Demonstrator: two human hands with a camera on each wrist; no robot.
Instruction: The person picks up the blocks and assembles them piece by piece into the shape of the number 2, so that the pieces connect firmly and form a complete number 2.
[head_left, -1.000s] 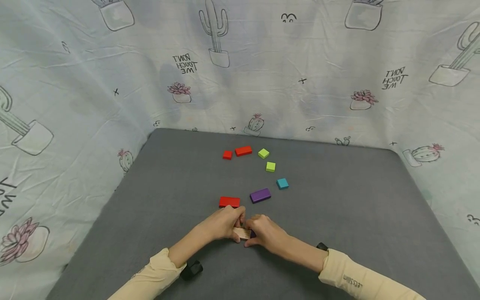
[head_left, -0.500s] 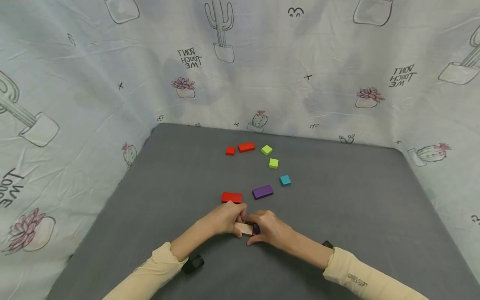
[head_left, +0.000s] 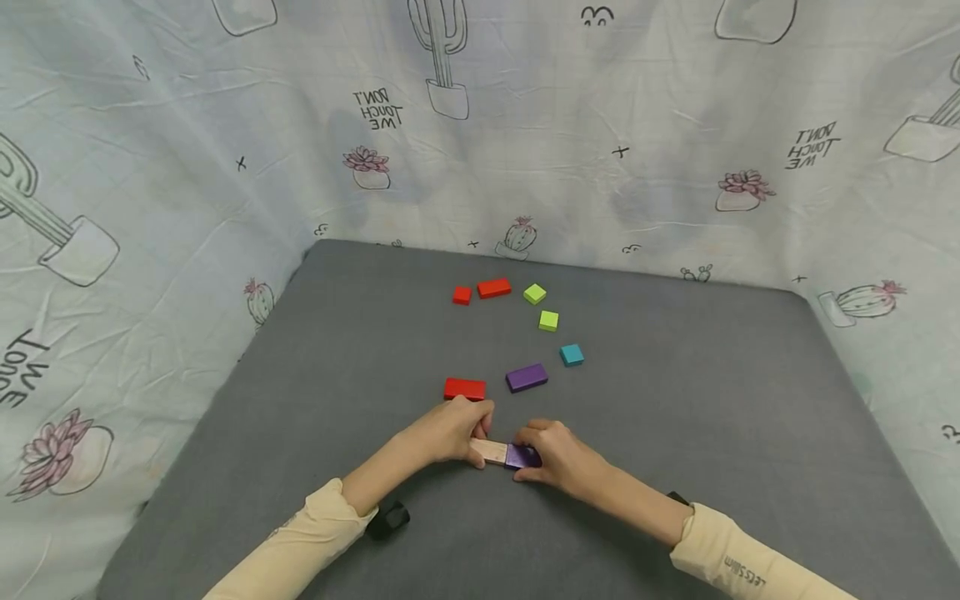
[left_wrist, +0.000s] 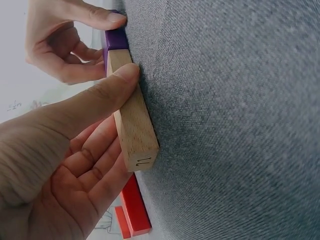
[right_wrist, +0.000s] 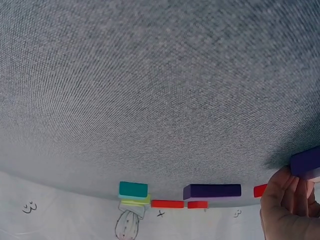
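My left hand [head_left: 453, 432] pinches a long bare-wood block [left_wrist: 131, 122] between thumb and fingers, low over the grey cloth. A dark mark shows on its near end in the left wrist view. My right hand [head_left: 562, 454] holds a purple block [head_left: 522, 456] by its sides, with the thumb on the near side. The two blocks stand end to end in one line, and their ends look in contact. Just beyond my left hand lies a red block [head_left: 465, 389], partly covered by the fingers. A second purple block [head_left: 527, 377] lies beyond the right hand.
Farther back lie a blue square block [head_left: 572, 355], two lime-green blocks [head_left: 549, 321], a small red block [head_left: 462, 296] and a longer red one [head_left: 494, 288]. Grey cloth [head_left: 675, 400] covers the table. A printed curtain [head_left: 562, 125] hangs behind and at both sides.
My right hand has slid to the right along the purple block, so more of that block shows. My left hand keeps its grip on the wooden block. The head view has shifted slightly.
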